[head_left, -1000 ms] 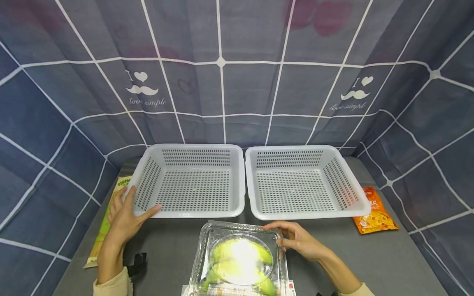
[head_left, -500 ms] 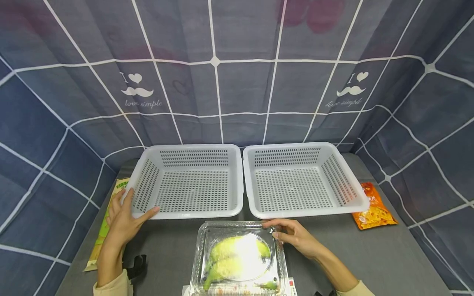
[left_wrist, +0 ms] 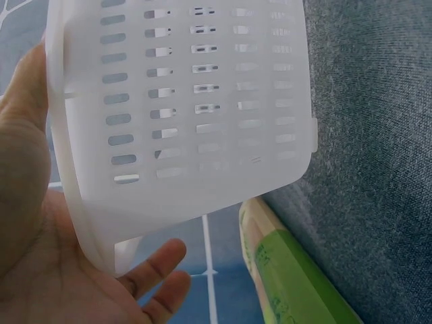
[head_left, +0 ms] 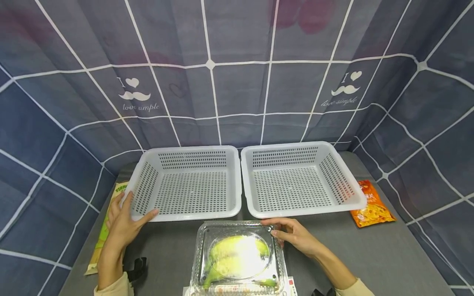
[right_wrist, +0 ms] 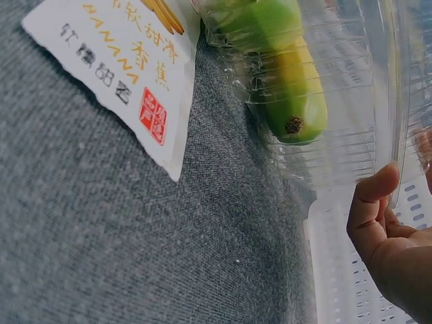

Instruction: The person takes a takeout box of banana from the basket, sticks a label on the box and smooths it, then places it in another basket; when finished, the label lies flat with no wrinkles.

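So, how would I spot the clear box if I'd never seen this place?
Start with the two white baskets side by side along the back of the grey table. Just in front of them, near the middle, the right hand holds the clear box by a far corner. Unlike the baskets, it is see-through, with yellow-green bananas inside.

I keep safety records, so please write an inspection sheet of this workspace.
Surface: grey fabric-textured tabletop.
Things in work: clear clamshell holding green-yellow bananas; left basket, right basket, both white.
Clutter: orange snack bag, green-and-yellow packet, white BANANA-printed packaging.
Left hand: touches the left basket's near-left corner.
Right hand: pinches the clear clamshell's far-right corner.
Cables: nothing seen.
Surroundings: blue-grey gridded curtain behind and at both sides.
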Motion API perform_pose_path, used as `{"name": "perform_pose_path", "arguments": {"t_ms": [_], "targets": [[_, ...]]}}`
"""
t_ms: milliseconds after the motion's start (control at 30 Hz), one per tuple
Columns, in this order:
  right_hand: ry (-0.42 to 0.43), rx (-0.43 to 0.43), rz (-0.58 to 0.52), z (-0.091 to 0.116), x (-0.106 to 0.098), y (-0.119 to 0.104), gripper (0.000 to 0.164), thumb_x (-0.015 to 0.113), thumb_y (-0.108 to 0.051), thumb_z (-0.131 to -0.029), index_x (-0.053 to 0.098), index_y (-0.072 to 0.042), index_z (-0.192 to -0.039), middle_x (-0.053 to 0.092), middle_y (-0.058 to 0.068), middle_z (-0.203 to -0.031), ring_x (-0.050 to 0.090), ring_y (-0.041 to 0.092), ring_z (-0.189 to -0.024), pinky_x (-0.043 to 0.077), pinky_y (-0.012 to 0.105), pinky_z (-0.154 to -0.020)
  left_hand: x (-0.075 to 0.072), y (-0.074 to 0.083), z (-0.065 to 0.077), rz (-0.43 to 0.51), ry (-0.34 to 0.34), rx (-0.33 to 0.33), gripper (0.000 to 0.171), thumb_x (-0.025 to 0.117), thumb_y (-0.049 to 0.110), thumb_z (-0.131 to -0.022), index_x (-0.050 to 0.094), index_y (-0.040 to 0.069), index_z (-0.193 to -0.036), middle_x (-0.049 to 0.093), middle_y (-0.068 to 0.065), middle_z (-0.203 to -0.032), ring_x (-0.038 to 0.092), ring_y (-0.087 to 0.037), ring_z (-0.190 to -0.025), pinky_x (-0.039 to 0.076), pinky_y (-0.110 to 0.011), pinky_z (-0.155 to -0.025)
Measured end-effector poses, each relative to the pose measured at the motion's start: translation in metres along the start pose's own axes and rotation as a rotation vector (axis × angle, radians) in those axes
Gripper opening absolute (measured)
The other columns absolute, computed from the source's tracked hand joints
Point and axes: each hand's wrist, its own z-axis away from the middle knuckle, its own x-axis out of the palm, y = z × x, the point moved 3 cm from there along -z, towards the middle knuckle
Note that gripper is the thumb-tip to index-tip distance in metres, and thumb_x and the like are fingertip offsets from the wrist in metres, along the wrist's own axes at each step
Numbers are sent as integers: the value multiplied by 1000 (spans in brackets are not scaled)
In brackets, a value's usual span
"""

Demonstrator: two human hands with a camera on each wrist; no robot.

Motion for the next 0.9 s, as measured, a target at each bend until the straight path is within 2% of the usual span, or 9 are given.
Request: {"name": "perform_pose_path", "arguments": {"t_ms": [233,500,633,733,800,900], "targets": [[9,40,10,2,1,2,35,52,-7,-100,56,-1,-134,57,1,-137,50,17,-65,54,29,-61,3,0,1,-8,0,-1,107,75,50,-81,15,-1,-155,6,-28,-157,8,-58,-137,10,-74,-97],[14,43,10,2,1,0,35,52,-8,-100,56,-1,-133,57,1,-138,49,17,-67,52,28,-61,3,2,1,-23,11,5,107,76,50,-81,17,-1,-154,7,-28,-157,10,-58,-136,13,-73,-95],[27,50,29,0,1,-2,37,53,-8,-99,55,-4,-136,56,8,-132,50,16,-75,53,28,-63,-1,3,2,-68,18,-12,109,73,56,-80,17,0,-155,5,-26,-160,11,-61,-134,10,-76,-91],[36,54,48,1,2,-4,40,54,-8,-98,54,-6,-138,53,14,-129,50,15,-85,53,29,-67,-6,6,10,-92,40,-23,111,74,57,-79,17,-1,-155,2,-25,-161,10,-62,-133,3,-79,-89],[40,63,65,1,3,-6,40,56,-8,-98,54,-8,-138,50,15,-131,48,16,-91,52,30,-70,-9,11,21,-100,69,-5,111,76,56,-78,19,-2,-154,4,-27,-161,11,-63,-132,4,-78,-89],[64,77,84,4,3,-10,40,58,-9,-97,56,-10,-136,48,14,-133,46,17,-97,50,31,-75,-15,24,41,-96,132,90,106,83,49,-73,31,-1,-151,22,-31,-155,24,-63,-127,12,-75,-89]]}}
